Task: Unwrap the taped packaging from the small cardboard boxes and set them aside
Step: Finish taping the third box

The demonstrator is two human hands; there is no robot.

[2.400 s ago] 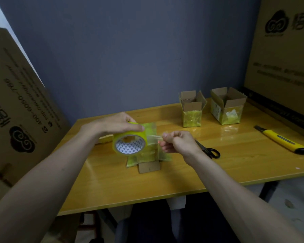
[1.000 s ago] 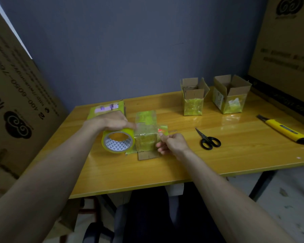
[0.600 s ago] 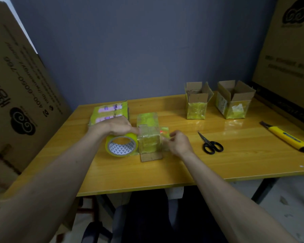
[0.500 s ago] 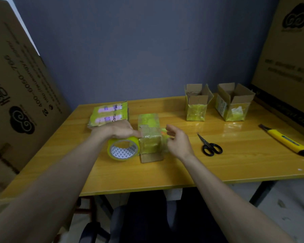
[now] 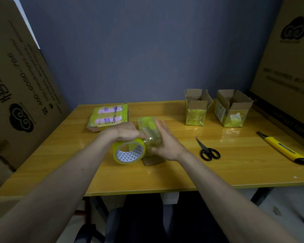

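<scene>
Left hand (image 5: 125,133) gripping the tape roll (image 5: 129,150), open right hand (image 5: 162,140) flat against the wrapped box (image 5: 148,128); steady pressure should keep it from sliding.

We see scissors (image 5: 208,151) just right of the right hand (image 5: 167,142), a yellow knife (image 5: 284,149) farther right, and large cartons (image 5: 19,92) flanking the table (image 5: 235,172) on both sides.
</scene>
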